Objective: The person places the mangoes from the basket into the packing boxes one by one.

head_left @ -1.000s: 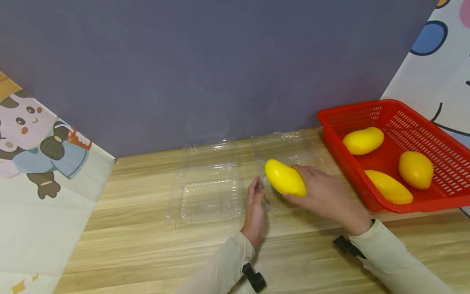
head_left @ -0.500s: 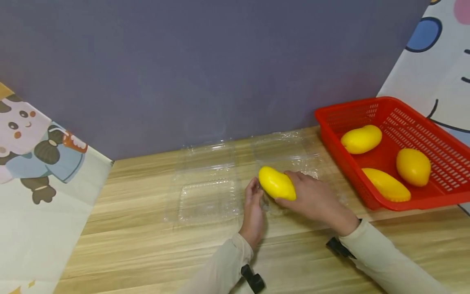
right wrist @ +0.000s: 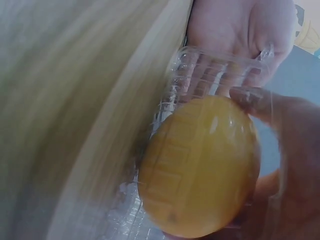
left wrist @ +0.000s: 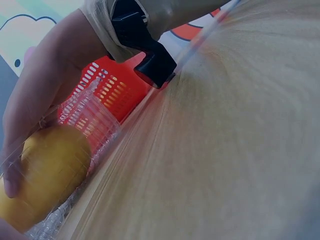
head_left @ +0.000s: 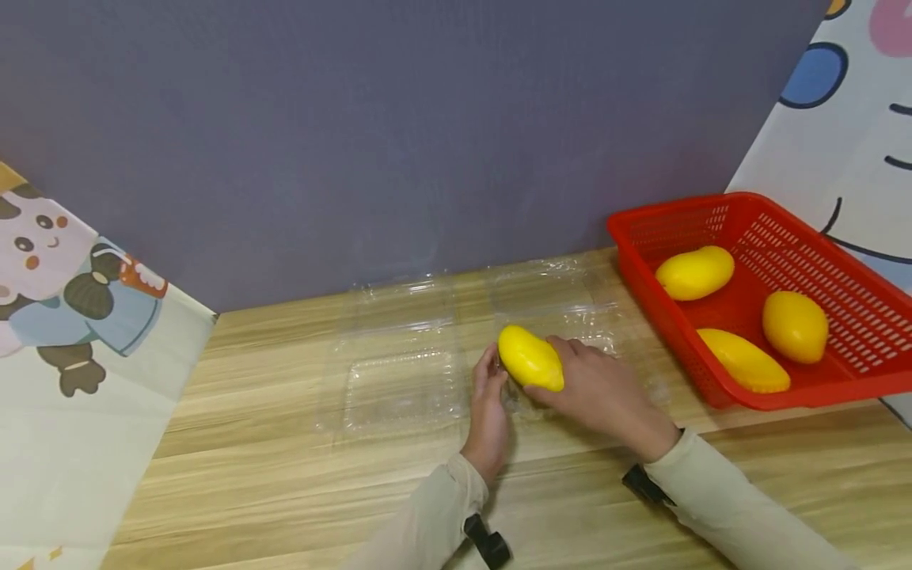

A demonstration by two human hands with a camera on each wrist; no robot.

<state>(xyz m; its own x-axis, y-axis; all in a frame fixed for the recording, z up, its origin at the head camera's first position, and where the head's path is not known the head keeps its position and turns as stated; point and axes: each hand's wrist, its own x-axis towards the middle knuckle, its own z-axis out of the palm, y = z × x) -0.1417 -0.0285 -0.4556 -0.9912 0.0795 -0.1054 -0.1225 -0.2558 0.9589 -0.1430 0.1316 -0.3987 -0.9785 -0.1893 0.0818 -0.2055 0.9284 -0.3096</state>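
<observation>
My right hand grips a yellow mango from its right side, thumb below and fingers over the top. The mango is inside or just over the base of the right-hand clear plastic clamshell box, whose lid lies folded back toward the wall. In the right wrist view the mango shows through the box's ribbed clear side. My left hand stands on edge at the box's left side, its fingers against the plastic. The box's floor is mostly hidden by the mango and right hand.
A second clear clamshell box lies opened out to the left on the wooden table. At the right stands a red basket with three mangoes, one of them near its back. A grey wall rises behind.
My right hand has brought the mango left and slightly down, closer to the left hand and the box. The left hand has stayed nearly in place beside the box.
</observation>
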